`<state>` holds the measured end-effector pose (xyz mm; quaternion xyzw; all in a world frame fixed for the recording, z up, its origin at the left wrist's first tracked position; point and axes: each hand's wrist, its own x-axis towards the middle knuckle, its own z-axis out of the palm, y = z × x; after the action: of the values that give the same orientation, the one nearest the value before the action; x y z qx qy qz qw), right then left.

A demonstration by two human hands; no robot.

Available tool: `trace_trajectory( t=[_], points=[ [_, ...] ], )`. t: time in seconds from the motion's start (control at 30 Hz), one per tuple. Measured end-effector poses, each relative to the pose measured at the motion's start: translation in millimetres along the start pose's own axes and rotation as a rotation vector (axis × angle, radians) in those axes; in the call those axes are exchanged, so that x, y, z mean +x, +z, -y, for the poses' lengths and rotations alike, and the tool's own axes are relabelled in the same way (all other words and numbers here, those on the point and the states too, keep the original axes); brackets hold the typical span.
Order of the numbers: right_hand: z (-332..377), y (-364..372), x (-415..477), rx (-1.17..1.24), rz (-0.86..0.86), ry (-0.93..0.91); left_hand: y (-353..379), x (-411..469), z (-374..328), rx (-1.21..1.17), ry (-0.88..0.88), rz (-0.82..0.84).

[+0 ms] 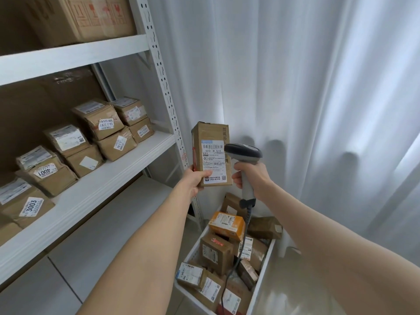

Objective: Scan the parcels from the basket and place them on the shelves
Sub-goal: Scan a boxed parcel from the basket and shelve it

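My left hand (pixel 195 180) grips the lower end of a tall brown cardboard parcel (pixel 210 135), held upright with its white barcode label facing me. My right hand (pixel 251 176) holds the handle of a grey barcode scanner (pixel 244 153), whose head points left at the label from a few centimetres away. Below the hands stands a white basket (pixel 261 285) holding several more parcels, among them an orange box (pixel 227 225). The scanner's cable hangs down into the basket.
A white metal shelf unit (pixel 95 178) fills the left side. Its middle shelf carries several labelled brown parcels (pixel 100 123) in stacks, with bare board along its front edge. A large carton (pixel 79 17) sits on the upper shelf. White curtains (pixel 318 87) hang behind the basket.
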<state>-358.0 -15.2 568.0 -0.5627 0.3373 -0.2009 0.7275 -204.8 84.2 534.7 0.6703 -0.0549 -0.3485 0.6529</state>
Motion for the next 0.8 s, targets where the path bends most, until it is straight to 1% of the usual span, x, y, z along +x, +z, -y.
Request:
trace_trajectory(
  t=[0.17,0.43,0.63,0.8],
  points=[
    [9,9,-7,-0.017,0.046,-0.022,-2,0,0,-0.006,-0.019,-0.022],
    [19,11,-12,-0.154,0.061,0.026,-4,-8,0,-0.004,-0.035,-0.058],
    [21,10,-18,-0.151,0.051,0.038,-7,-15,0,0.015,-0.029,-0.073],
    [24,11,-25,-0.147,0.088,0.044,-10,-25,1,0.006,-0.032,-0.100]
  ],
)
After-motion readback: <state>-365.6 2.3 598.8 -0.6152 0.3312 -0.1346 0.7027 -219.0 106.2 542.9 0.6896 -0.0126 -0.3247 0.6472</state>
